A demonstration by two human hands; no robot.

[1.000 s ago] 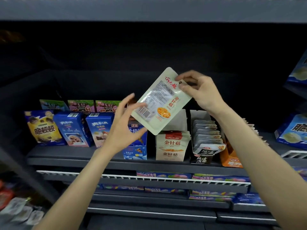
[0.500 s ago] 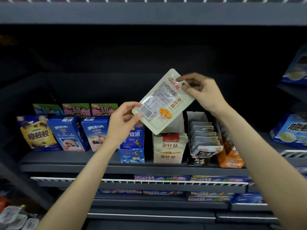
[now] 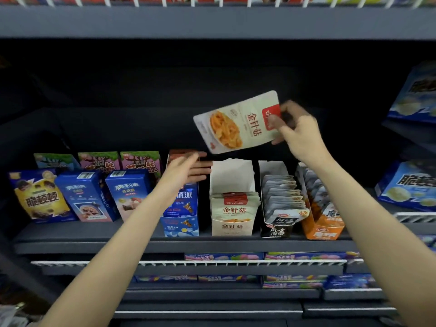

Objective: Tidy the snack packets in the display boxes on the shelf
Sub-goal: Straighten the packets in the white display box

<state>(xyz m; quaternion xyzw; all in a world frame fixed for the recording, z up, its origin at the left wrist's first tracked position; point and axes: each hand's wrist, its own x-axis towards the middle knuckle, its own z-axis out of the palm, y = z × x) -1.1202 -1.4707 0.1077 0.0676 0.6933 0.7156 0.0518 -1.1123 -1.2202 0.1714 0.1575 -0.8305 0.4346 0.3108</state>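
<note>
My right hand (image 3: 295,131) pinches the top edge of a cream snack packet (image 3: 233,123) with an orange food picture, front side toward me, held tilted above the cream display box (image 3: 232,226). That box holds several matching packets standing upright. My left hand (image 3: 188,171) hovers with straight fingers just left of the box's tall back flap, touching nothing. Right of it stand a black display box (image 3: 278,230) of grey packets and an orange display box (image 3: 324,231) of packets.
A blue carton (image 3: 180,208) stands under my left hand, with blue and purple snack boxes (image 3: 87,197) further left. The dark shelf board (image 3: 165,246) runs along the front. More blue boxes (image 3: 408,185) sit at the right; lower shelves hold flat packets.
The packet has been flipped from its barcode side to its printed front. My left hand let go of its lower corner and dropped down and to the right, fingers now straight.
</note>
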